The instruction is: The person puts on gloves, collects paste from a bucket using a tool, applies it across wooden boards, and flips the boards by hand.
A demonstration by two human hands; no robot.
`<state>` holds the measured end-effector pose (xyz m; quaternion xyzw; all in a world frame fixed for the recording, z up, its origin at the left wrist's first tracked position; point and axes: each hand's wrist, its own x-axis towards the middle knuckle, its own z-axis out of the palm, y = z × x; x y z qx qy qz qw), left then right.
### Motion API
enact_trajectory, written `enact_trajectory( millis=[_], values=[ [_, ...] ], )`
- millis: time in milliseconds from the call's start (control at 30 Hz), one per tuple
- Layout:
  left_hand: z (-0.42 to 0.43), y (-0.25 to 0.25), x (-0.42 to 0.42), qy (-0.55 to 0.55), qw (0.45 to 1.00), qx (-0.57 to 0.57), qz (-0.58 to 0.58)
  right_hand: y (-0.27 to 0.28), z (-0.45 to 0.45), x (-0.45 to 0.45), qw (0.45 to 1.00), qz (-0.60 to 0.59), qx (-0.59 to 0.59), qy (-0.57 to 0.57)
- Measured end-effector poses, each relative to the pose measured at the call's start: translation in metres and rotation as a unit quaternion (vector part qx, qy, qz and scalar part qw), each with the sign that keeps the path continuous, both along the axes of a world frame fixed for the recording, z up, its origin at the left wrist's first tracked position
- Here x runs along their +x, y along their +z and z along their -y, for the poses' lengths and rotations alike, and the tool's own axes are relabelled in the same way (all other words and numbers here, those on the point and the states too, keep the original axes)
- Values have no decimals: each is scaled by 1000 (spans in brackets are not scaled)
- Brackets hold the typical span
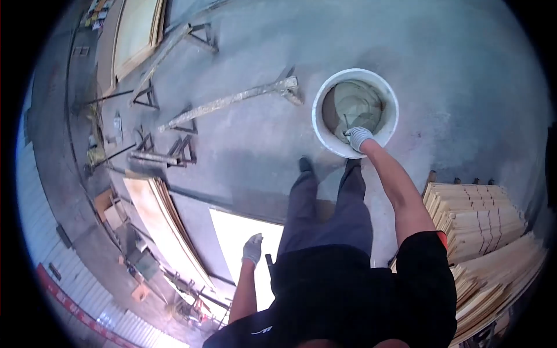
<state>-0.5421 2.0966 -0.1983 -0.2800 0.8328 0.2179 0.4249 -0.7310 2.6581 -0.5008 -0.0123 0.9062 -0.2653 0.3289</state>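
My right hand, in a whitish knit glove, reaches over the near rim of a large white bucket. Its fingers are closed around a thin dark stick-like handle; the rest of that tool is hidden. Inside the bucket lies thick grey-beige paste, its surface folded and uneven. My left hand, also gloved, hangs low at my left side, away from the bucket. Its fingers are curled together with nothing visible in them. Behind it shows a bright white panel.
The bucket stands on the grey concrete floor just ahead of my feet. Metal trestles stand to the left. Stacked wooden sheets are at my right, with more boards at the far left and panels nearer.
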Motion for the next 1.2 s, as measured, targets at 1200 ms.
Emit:
enact_trajectory(
  millis=[1200],
  values=[
    [-958,162,-154,-428,538,655,-313,446,-472,271,320,-326,-499,-736]
  ],
)
